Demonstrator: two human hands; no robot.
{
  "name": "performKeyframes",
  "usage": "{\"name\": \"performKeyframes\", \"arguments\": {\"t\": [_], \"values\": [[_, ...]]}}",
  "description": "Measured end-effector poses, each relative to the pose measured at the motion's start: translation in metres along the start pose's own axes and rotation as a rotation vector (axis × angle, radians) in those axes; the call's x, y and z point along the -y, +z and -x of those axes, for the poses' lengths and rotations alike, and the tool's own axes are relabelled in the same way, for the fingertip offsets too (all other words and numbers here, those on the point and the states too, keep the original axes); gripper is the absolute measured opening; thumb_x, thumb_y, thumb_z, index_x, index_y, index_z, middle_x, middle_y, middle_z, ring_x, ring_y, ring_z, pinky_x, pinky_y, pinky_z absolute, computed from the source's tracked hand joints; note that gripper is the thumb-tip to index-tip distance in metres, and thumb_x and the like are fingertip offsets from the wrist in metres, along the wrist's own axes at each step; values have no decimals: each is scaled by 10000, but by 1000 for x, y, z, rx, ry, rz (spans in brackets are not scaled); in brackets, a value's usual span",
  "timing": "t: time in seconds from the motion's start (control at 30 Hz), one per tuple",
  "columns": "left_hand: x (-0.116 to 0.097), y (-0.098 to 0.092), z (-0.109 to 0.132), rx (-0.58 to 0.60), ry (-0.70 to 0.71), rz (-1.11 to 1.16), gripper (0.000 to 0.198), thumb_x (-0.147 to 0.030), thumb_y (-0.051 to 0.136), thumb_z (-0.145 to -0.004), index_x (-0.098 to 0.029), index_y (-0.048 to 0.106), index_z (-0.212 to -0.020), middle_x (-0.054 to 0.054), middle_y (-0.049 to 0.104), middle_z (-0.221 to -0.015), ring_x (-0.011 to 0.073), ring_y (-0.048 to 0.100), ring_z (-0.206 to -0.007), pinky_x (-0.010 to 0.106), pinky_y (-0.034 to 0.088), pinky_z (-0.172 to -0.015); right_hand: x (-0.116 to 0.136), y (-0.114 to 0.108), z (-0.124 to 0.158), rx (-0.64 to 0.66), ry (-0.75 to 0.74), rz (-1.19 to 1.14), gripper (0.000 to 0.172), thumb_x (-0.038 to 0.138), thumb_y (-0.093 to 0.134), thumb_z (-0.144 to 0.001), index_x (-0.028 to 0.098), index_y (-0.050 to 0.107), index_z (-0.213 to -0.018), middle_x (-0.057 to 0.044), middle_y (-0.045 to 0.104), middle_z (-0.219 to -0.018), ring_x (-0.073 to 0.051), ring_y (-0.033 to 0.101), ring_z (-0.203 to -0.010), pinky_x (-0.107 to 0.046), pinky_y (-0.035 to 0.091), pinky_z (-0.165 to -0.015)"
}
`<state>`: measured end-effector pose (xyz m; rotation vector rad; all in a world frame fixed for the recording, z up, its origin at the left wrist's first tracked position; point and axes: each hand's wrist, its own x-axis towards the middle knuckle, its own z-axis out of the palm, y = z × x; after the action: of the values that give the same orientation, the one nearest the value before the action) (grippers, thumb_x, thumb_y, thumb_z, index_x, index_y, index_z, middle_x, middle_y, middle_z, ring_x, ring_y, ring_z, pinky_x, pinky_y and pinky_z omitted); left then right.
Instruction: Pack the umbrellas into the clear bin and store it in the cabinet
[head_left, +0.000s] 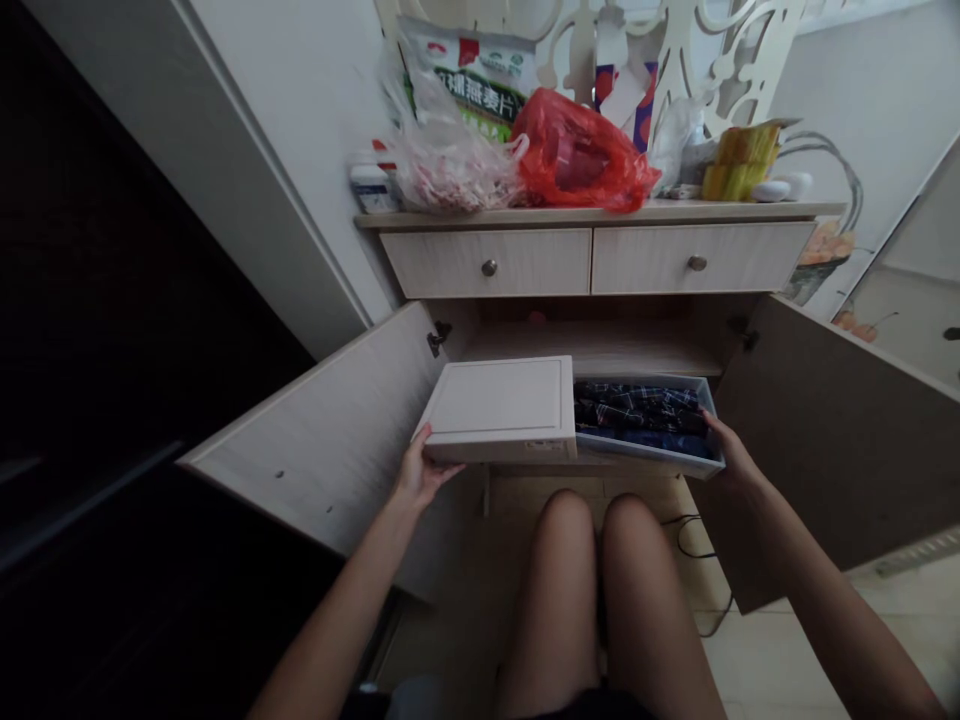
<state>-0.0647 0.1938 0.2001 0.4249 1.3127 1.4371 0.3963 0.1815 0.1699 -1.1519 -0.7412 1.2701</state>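
I crouch in front of an open wooden cabinet (592, 345). My left hand (420, 470) grips the left end of a white lidded box (502, 405), fingers curled under its edge. My right hand (724, 445) holds the right end of a pale blue tray (660, 458) that sits beside the box. The tray is packed with several rolled dark blue plaid cloths (637, 412). Both containers hang at the cabinet's opening, above my knees (592, 520).
Both cabinet doors stand wide open, the left door (330, 420) and the right door (840, 440). Two shut drawers (592, 260) sit above. On top lie a red plastic bag (577, 155), a clear bag (450, 165) and an oat packet (472, 80). A black cable (694, 540) runs along the floor.
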Motion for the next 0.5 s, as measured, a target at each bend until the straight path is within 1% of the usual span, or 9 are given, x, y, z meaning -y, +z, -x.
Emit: {"name": "performKeyframes", "arguments": {"t": [0.1, 0.17, 0.3, 0.4, 0.5], "values": [[4, -1, 4, -15, -6, 8, 420, -323, 541, -922, -253, 552, -1336, 120, 632, -1239, 256, 660, -1037, 458, 613, -824, 3, -4, -3, 15, 23, 26, 446, 544, 587, -804, 278, 656, -1156, -42, 728, -1147, -308, 685, -1075, -473, 581, -887], [5, -1, 6, -20, -1, 8, 397, -313, 541, -923, -245, 570, -1313, 118, 627, -1250, 254, 659, -1030, 453, 614, -821, 4, -8, -5, 1, 32, 32, 430, 524, 600, -798, 283, 660, -1149, -40, 729, -1146, -302, 684, -1078, -467, 577, -893], [8, -1, 11, -14, 4, -4, 358, -321, 552, -919, -240, 601, -1264, 118, 621, -1267, 259, 656, -1038, 460, 607, -832, 4, -12, -7, 29, 56, 44, 467, 538, 622, -790, 259, 662, -1162, -57, 735, -1124, -305, 686, -1071, -468, 577, -886], [14, 2, 15, -3, -13, -6, 356, -332, 565, -911, -246, 607, -1254, 116, 626, -1264, 266, 658, -1040, 483, 601, -838, 0, -6, -4, 63, 116, 14, 491, 555, 605, -805, 248, 665, -1183, -71, 742, -1098, -318, 694, -1046, -477, 582, -870], [23, 11, 20, 25, -20, -11, 374, -343, 564, -911, -245, 598, -1271, 116, 631, -1268, 270, 654, -1059, 481, 600, -839, -8, 4, -4, 90, 131, -12, 490, 545, 614, -807, 257, 662, -1201, -61, 742, -1099, -310, 688, -1064, -470, 576, -894]]}}
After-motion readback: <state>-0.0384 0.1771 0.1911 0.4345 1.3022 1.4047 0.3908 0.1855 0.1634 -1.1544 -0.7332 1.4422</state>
